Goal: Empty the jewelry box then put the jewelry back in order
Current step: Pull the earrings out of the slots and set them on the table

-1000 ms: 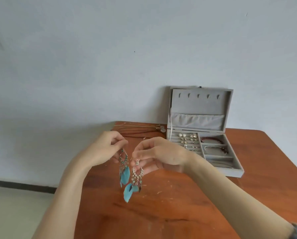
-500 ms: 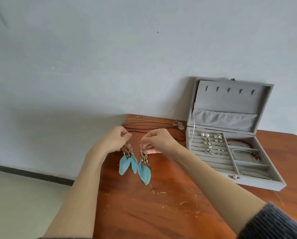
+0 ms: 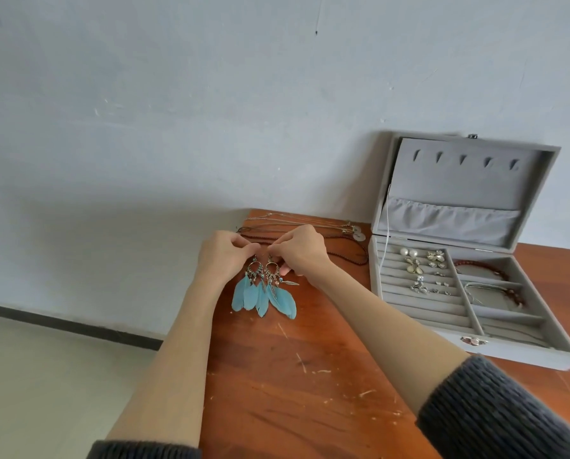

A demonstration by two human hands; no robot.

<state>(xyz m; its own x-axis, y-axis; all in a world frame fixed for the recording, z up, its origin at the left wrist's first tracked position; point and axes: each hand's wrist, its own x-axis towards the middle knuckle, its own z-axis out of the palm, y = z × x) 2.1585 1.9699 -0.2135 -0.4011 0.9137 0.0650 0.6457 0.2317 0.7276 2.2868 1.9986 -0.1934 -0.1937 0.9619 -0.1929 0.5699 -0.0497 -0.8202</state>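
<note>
The left hand (image 3: 222,256) and right hand (image 3: 298,251) each pinch the top of a blue feather earring (image 3: 245,293), (image 3: 282,298); the feathers lie on the table (image 3: 293,376) just below the fingertips. The open jewelry box (image 3: 469,346) sits well to the right of the fingers; necklaces (image 3: 310,223) lie just beyond them.

Pale blue-grey wall (image 3: 210,94), matte, with small scuffs and a thin dark hanging line near the top. Dark baseboard (image 3: 61,323) along its foot. Floor (image 3: 45,376) pale cream. Reddish-brown wooden table (image 3: 293,392) set against the wall, its top scratched and flecked. Light soft, diffuse.
</note>
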